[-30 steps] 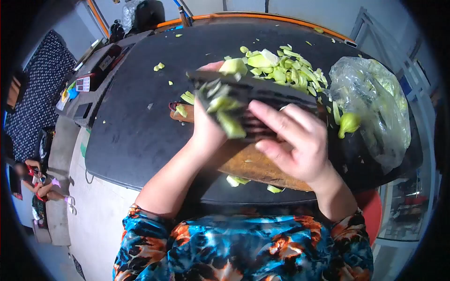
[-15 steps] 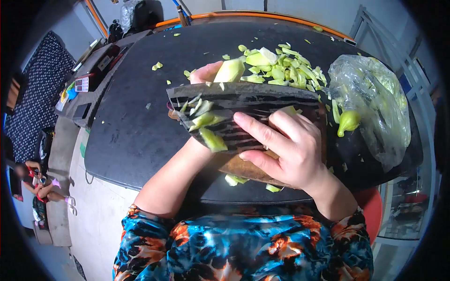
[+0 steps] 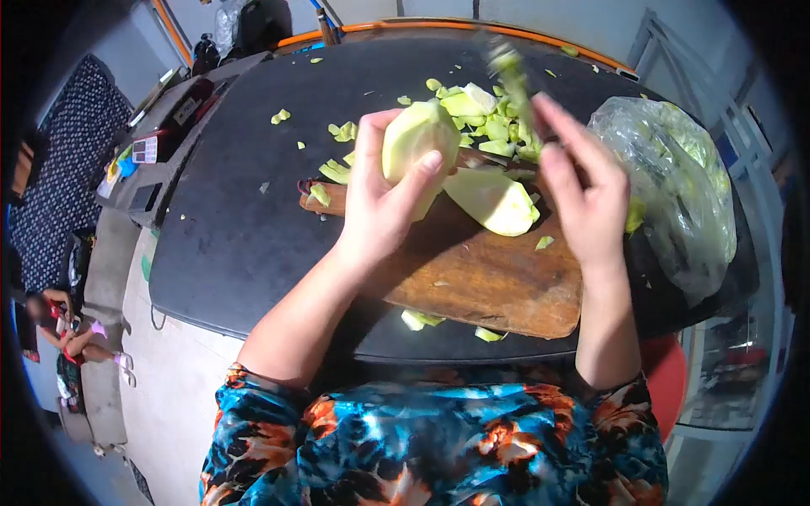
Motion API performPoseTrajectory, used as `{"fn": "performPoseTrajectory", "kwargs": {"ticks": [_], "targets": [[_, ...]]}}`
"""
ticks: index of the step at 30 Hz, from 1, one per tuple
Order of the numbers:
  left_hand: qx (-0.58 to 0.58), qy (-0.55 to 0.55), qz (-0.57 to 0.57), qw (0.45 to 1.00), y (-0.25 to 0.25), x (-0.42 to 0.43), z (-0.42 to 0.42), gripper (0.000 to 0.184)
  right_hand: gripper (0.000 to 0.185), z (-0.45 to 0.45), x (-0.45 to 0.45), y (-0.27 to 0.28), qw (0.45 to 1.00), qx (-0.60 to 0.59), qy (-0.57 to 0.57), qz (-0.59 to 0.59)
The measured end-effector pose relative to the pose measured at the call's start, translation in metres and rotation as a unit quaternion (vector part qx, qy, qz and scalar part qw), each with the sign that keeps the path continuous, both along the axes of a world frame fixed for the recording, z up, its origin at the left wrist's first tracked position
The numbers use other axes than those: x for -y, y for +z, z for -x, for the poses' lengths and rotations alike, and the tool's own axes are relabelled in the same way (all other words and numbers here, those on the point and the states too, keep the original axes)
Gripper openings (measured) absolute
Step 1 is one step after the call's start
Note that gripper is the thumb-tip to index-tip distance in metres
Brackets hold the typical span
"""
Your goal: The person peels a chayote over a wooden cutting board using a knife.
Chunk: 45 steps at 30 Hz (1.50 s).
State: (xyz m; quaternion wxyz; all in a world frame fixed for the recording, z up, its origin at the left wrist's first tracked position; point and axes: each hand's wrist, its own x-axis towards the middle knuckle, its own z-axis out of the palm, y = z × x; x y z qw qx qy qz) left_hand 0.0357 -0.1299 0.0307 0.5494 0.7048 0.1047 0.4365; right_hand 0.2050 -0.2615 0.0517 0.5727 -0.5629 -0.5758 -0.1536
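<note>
My left hand [image 3: 380,190] grips a pale green peeled vegetable [image 3: 415,139], chayote-like in look, above the left end of a wooden cutting board [image 3: 489,282]. A cut pale piece [image 3: 498,204] lies on the board with its flat face up. Fingers closed, my right hand [image 3: 595,190] holds a knife [image 3: 515,80] raised over the board's far right side. The blade is blurred and seen almost edge-on, with green bits on it. My right fingers partly hide the handle.
Green peelings and pieces [image 3: 498,126] are heaped beyond the board on the black table [image 3: 228,211]. To the right lies a clear plastic bag [image 3: 675,194] with green contents, a green vegetable [image 3: 635,215] beside it. A person [image 3: 72,329] sits far left.
The knife, earlier broad and flat over the board, has swung up and away with my right hand. My left hand has lifted the peeled vegetable into view, and the board and cut piece are uncovered.
</note>
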Motion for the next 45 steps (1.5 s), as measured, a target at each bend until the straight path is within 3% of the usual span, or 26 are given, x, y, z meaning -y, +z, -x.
{"fn": "performPoseTrajectory", "kwargs": {"ticks": [1,3,5,12,15,17,21,23,25,26,27,29,30,35,39,45], "targets": [[0.024,-0.036,0.034,0.998,-0.004,-0.002,0.0,0.041,0.037,0.01,0.01,0.01,0.995,0.017,0.032,0.095],[0.071,-0.109,0.103,0.986,-0.014,-0.011,-0.003,0.042,0.044,0.025,0.011,0.011,0.986,0.094,0.087,0.104],[0.072,-0.118,0.102,0.985,-0.012,-0.013,-0.007,0.044,0.048,0.031,0.007,0.003,0.972,0.201,0.095,0.08],[0.072,-0.122,0.06,0.988,-0.014,-0.012,-0.011,0.046,0.05,0.042,0.014,0.006,0.969,0.218,0.06,0.102],[0.039,-0.075,-0.038,0.996,-0.014,-0.012,-0.011,0.047,0.047,0.041,0.012,0.004,0.971,0.216,0.041,0.093],[0.059,-0.083,-0.012,0.995,-0.017,-0.013,-0.011,0.047,0.047,0.042,0.012,0.005,0.971,0.215,0.037,0.099],[0.053,-0.024,0.002,0.998,-0.018,-0.012,-0.007,0.047,0.053,0.041,0.008,0.003,0.979,0.156,0.047,0.121],[-0.045,0.01,-0.073,0.996,-0.021,-0.013,-0.003,0.05,0.05,0.042,0.005,-0.003,0.982,0.132,0.032,0.135],[0.076,0.025,-0.092,0.993,-0.022,-0.009,-0.011,0.045,0.043,0.038,-0.004,-0.015,0.985,0.146,-0.05,0.08],[-0.037,0.021,-0.067,0.997,-0.004,0.0,-0.001,0.038,0.039,0.026,-0.006,-0.011,0.982,0.102,-0.127,0.1],[-0.011,0.013,-0.05,0.999,-0.002,0.003,-0.001,0.037,0.036,-0.001,-0.011,-0.015,0.99,0.009,-0.129,0.052],[0.041,-0.006,-0.014,0.999,-0.001,0.008,-0.001,0.034,0.035,-0.042,-0.003,-0.007,0.968,-0.1,-0.21,0.091],[0.044,-0.005,-0.003,0.999,0.002,0.007,0.0,0.035,0.036,-0.052,-0.002,-0.008,0.971,-0.143,-0.186,0.042],[0.073,-0.039,0.152,0.985,-0.003,0.0,0.0,0.041,0.037,-0.021,-0.002,-0.009,0.982,-0.172,-0.048,0.056],[0.085,-0.078,0.194,0.974,-0.005,-0.008,0.001,0.045,0.04,0.006,0.0,-0.008,0.996,0.021,0.073,0.05],[0.091,-0.148,0.286,0.942,-0.018,-0.014,-0.001,0.041,0.048,0.018,0.008,0.005,0.978,0.131,0.149,0.069]]}}
